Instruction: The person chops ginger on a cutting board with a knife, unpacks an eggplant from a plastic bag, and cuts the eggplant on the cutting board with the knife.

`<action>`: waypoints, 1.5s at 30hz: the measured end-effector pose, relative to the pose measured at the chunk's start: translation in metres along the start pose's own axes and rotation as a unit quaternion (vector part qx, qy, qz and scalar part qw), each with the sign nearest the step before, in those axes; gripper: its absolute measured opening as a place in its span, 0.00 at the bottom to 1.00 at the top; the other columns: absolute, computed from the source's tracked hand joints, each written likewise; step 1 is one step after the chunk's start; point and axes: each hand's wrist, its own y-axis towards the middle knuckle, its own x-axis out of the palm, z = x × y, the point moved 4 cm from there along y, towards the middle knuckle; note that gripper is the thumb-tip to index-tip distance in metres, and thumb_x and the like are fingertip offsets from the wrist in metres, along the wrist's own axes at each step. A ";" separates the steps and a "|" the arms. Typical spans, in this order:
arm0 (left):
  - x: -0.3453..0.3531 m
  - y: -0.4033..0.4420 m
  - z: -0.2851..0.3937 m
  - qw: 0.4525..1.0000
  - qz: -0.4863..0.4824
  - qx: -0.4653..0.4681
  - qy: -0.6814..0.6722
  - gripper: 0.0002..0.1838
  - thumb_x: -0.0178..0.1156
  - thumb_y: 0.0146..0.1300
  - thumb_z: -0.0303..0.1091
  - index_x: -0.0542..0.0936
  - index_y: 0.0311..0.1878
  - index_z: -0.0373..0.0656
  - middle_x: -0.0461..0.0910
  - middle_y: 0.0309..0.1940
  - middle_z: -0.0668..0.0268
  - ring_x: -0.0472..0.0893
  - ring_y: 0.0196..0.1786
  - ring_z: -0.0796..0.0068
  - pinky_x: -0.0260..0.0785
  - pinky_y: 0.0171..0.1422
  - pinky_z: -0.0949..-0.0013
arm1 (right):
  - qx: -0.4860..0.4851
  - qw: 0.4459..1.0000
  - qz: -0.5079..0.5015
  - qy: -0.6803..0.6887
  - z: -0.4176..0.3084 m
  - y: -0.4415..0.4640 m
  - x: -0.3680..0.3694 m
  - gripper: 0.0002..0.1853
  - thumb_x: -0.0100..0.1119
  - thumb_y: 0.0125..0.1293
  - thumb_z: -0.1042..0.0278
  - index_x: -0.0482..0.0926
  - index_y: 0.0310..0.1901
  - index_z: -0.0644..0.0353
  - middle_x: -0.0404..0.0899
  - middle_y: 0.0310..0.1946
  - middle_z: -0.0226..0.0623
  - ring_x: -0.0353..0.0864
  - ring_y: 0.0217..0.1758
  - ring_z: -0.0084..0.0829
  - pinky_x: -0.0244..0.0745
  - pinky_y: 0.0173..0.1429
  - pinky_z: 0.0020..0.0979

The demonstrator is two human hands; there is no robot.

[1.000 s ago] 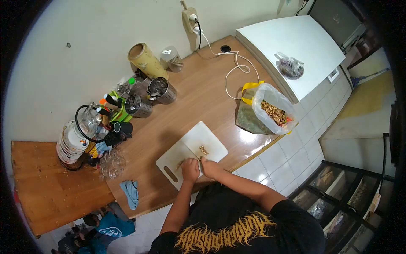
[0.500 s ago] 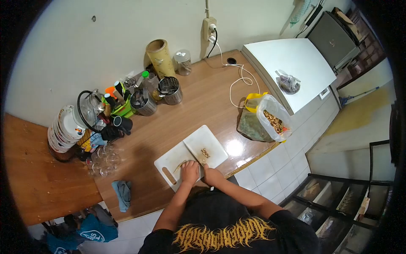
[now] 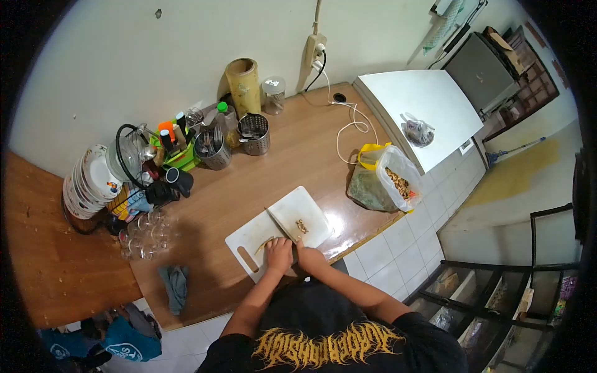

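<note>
A white cutting board [image 3: 249,235] lies at a slant near the table's front edge. My right hand [image 3: 307,253] is closed round the handle of a knife [image 3: 281,225], whose blade points away from me across the board. Just left of the blade, my left hand [image 3: 279,252] presses down with curled fingers on a thin brown food piece [image 3: 264,244], its end sticking out to the left. Small cut pieces [image 3: 301,225] lie on the board to the right of the blade.
A plastic bag of chopped food [image 3: 398,180] stands at the table's right. Behind it is a white surface [image 3: 429,105] with a small bag [image 3: 418,132]. Utensil holders [image 3: 254,144], plates [image 3: 93,177], glasses [image 3: 148,235] and a cloth [image 3: 175,288] are at the left.
The camera view has turned and shifted. Both hands stay at the board, with the knife still in my right hand; the blade shows more clearly than a second ago.
</note>
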 end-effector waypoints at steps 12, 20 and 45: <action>-0.010 -0.003 0.001 0.999 0.022 0.021 -0.033 0.02 0.61 0.59 0.29 0.79 0.35 0.45 0.77 0.37 0.61 0.77 0.49 0.55 0.65 0.59 0.50 | 0.013 0.999 -0.029 0.004 -0.005 -0.004 -0.001 0.12 0.48 0.70 0.68 0.67 0.49 0.68 0.85 0.32 0.59 0.87 0.37 0.59 0.81 0.42 0.54; 0.006 -0.004 -0.010 0.996 0.014 -0.030 -0.082 0.04 0.60 0.62 0.31 0.78 0.36 0.42 0.79 0.38 0.55 0.77 0.48 0.48 0.67 0.57 0.48 | 0.018 1.000 -0.021 0.014 -0.002 -0.003 0.006 0.11 0.48 0.70 0.68 0.67 0.47 0.68 0.84 0.31 0.59 0.86 0.36 0.60 0.80 0.40 0.54; 0.003 -0.009 -0.010 0.991 0.035 -0.055 -0.116 0.02 0.59 0.60 0.25 0.78 0.36 0.39 0.78 0.36 0.52 0.76 0.45 0.44 0.69 0.54 0.46 | -0.009 1.000 -0.008 0.029 -0.012 -0.005 0.003 0.13 0.47 0.71 0.66 0.66 0.49 0.68 0.84 0.30 0.61 0.86 0.33 0.61 0.79 0.38 0.57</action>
